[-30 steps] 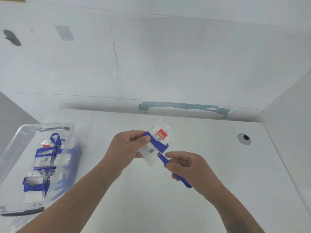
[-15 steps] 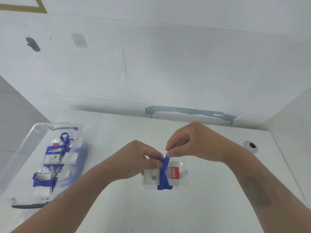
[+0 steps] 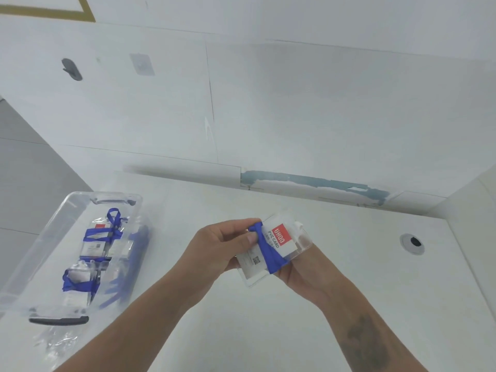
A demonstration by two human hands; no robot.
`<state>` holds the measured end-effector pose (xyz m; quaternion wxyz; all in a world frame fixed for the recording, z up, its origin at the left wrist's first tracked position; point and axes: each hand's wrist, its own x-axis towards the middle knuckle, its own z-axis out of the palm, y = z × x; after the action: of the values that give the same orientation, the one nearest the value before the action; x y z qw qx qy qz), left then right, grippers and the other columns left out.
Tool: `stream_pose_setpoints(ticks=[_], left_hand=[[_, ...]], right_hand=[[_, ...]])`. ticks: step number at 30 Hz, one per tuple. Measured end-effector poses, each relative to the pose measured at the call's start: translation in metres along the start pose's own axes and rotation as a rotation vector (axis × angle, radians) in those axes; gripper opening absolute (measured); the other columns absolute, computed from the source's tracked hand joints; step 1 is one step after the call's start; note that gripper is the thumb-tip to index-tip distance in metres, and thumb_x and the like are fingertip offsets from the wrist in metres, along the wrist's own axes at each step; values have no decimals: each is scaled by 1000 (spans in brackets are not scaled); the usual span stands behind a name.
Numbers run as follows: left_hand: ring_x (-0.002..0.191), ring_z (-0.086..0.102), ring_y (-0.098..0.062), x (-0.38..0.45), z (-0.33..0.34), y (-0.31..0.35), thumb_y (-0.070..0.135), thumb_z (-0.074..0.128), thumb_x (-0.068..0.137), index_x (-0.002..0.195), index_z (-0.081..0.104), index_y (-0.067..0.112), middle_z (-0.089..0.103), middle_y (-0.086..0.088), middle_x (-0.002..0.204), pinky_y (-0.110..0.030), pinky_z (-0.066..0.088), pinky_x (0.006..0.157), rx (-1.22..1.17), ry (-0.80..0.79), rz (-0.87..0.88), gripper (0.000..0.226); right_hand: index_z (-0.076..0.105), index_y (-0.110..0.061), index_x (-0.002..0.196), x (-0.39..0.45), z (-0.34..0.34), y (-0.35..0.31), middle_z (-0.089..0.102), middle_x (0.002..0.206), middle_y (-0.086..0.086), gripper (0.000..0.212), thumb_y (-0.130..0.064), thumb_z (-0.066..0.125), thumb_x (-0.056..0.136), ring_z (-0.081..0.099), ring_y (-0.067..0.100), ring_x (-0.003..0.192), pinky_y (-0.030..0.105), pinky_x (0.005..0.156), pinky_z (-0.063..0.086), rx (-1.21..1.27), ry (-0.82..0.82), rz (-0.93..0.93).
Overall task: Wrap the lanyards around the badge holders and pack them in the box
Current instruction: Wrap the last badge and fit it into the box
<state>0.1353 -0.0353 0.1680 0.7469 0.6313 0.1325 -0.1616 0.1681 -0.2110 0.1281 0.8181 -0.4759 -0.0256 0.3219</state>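
Between your hands, the clear plastic badge holder (image 3: 279, 251) is half-wrapped: left hand (image 3: 222, 251) pinches the blue fabric lanyard (image 3: 268, 251), right hand (image 3: 300, 269) grips underneath. Left of them, the transparent plastic box (image 3: 40, 253) already holds wrapped bundles (image 3: 99, 237); this one remains.

- The white bench (image 3: 268, 331) fills the lower view.
- A clear plastic box (image 3: 40, 264) stands at its left edge.
- A round cable hole (image 3: 412, 243) sits far right.

badge holder (image 3: 292, 245): clear glossy plastic | lanyard (image 3: 268, 251): blue cloth
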Motion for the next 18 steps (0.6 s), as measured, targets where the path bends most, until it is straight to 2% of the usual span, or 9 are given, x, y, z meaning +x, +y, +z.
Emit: stream_pose_setpoints(ticks=[2,4,5,7,8,9,12,14,18], left_hand=[[95,73,-20,0,1,-3,12,61,93,101,77,27,76,-3,104,-35,59,81,-7,15,-1,23],[92,73,-19,1,3,-4,10,60,95,103,75,23,77,-4,102,-33,59,78,-51,85,0,22],[91,73,-18,3,5,-5,11,60,95,103,75,22,77,-4,100,-33,60,77,-64,133,0,21],[90,74,-18,7,10,-8,12,61,94,105,74,22,77,-3,97,-34,60,78,-64,222,0,19],[90,74,-18,8,13,-8,12,62,94,105,74,21,77,-2,96,-35,61,79,-66,254,1,18],[89,74,-18,8,16,-9,12,63,94,106,73,20,77,-2,95,-34,61,78,-82,273,4,18],[86,75,-16,9,24,-11,10,63,93,102,74,20,78,-2,93,-32,60,77,-136,294,10,18],[84,74,-14,11,27,-14,11,64,92,97,74,23,78,0,88,-32,60,77,-126,306,1,17],[85,75,-16,15,23,-16,12,66,92,99,74,21,78,-1,87,-34,61,79,-54,258,-40,15]], right_hand=[[73,-9,110,0,0,1,70,112,17,55,-46,82,70,68,34,101,37,78,58,10,55,7],[69,-8,115,1,2,-2,68,118,19,35,-34,60,93,67,35,107,39,80,58,33,162,39],[68,-10,118,2,2,-4,68,120,18,38,-37,50,98,67,34,109,41,84,57,54,209,66],[67,-11,123,0,1,-7,68,121,16,59,-55,39,96,65,32,114,46,97,51,90,236,97],[66,-10,124,-2,2,-9,68,121,15,64,-59,39,92,64,31,115,48,99,49,77,227,89],[66,-11,123,-2,3,-10,69,120,14,59,-55,43,92,65,30,114,47,98,50,14,220,65],[68,-13,118,-4,2,-14,73,110,10,27,-23,60,95,70,26,103,40,86,58,-322,270,-54],[69,-15,116,-2,-1,-16,76,103,4,27,-14,69,90,72,23,97,38,81,60,-451,387,-106],[68,-19,111,-4,-5,-19,78,91,-2,33,-14,79,80,75,16,83,32,70,62,-539,521,-172]])
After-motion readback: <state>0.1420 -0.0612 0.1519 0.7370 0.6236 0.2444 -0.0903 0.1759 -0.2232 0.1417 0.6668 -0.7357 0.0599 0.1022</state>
